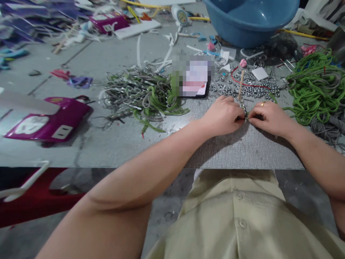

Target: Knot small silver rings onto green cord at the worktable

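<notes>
Over the table's front part, my left hand [226, 114] and my right hand [269, 117] meet with their fingertips pinched close together. Between them runs a short strand of small metal beads [243, 107], partly hidden by the fingers. A thin wooden stick [241, 84] stands up from the strand's far end. Just beyond the hands lie many loose silver ring-like beads [256, 90] and a red cord [250, 85]. A ring is on a finger of my right hand.
A bundle of beaded green and grey cords [145, 93] lies left, beside a phone [198, 77]. Green cords [315, 90] are heaped right. A blue basin [250, 25] stands behind. A purple item [51, 118] sits far left, near the table's front edge [134, 163].
</notes>
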Demonstrator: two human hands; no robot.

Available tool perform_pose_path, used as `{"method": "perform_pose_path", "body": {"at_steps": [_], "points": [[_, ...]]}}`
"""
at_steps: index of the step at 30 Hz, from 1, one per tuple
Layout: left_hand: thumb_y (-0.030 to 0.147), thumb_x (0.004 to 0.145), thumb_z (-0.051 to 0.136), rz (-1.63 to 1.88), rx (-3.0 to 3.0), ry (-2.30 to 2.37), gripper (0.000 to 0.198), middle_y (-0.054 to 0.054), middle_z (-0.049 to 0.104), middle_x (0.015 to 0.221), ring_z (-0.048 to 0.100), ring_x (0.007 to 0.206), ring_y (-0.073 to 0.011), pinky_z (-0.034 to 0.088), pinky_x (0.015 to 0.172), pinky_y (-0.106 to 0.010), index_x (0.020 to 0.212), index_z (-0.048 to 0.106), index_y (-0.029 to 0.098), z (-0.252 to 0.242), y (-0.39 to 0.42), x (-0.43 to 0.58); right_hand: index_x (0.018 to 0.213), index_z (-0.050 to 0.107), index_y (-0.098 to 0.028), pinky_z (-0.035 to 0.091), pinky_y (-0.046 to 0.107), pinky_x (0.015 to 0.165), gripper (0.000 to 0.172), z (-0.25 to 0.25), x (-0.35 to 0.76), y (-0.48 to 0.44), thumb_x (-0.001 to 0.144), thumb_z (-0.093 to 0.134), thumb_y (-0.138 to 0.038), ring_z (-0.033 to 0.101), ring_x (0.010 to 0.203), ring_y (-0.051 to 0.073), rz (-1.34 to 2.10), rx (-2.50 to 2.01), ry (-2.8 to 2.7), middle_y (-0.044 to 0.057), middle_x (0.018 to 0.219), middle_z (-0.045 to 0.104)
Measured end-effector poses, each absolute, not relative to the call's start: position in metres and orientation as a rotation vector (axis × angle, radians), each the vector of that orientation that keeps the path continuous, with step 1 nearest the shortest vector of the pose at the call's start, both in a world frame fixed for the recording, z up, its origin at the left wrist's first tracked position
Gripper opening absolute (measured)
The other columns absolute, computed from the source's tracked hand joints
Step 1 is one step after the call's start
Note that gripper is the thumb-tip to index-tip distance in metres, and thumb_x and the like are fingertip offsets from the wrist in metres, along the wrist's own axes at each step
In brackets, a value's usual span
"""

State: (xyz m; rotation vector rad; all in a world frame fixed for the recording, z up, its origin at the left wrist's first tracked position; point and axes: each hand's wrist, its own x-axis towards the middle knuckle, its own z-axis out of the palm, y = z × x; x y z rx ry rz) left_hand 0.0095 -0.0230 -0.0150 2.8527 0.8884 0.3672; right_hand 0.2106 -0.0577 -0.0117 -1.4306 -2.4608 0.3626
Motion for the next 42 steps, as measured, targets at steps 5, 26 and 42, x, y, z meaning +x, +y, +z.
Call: {"method": "perform_pose_path", "body": {"at_steps": [5, 26, 42], "points": [[0.023, 0.082, 0.057, 0.364, 2.826, 0.916, 0.018, -0.005, 0.071, 0.075, 0.062, 0.087, -0.0238, 0.042, 0.080, -0.038, 0.083, 0.075, 0.019, -0.015, -0.024, 0.012, 0.079, 0.071, -0.020, 0.041, 0.033, 0.075, 0.010, -0.012, 0.209, -0.058, 0.085, 0.062, -0.021, 0.060, 0.078, 0.019, 0.424, -1.479, -2.416, 0.005, 0.081, 0.068], [0.019, 0.081, 0.055, 0.446, 2.792, 0.920, 0.014, -0.004, 0.068, 0.070, 0.061, 0.081, -0.0216, 0.040, 0.074, -0.036, 0.075, 0.068, 0.019, -0.023, -0.024, 0.014, 0.081, 0.068, -0.020, 0.041, 0.032, 0.070, 0.008, -0.010, 0.212, -0.059, 0.080, 0.060, -0.019, 0.057, 0.073, 0.018, 0.484, -1.462, -2.407, 0.004, 0.081, 0.065], [0.023, 0.079, 0.056, 0.454, 2.810, 0.874, 0.013, -0.004, 0.066, 0.068, 0.060, 0.079, -0.0210, 0.043, 0.078, -0.035, 0.074, 0.067, 0.019, -0.021, -0.023, 0.013, 0.093, 0.069, -0.019, 0.040, 0.035, 0.076, 0.015, -0.015, 0.208, -0.060, 0.082, 0.062, -0.027, 0.061, 0.083, 0.023, 0.369, -1.416, -2.436, 0.008, 0.090, 0.069]]}}
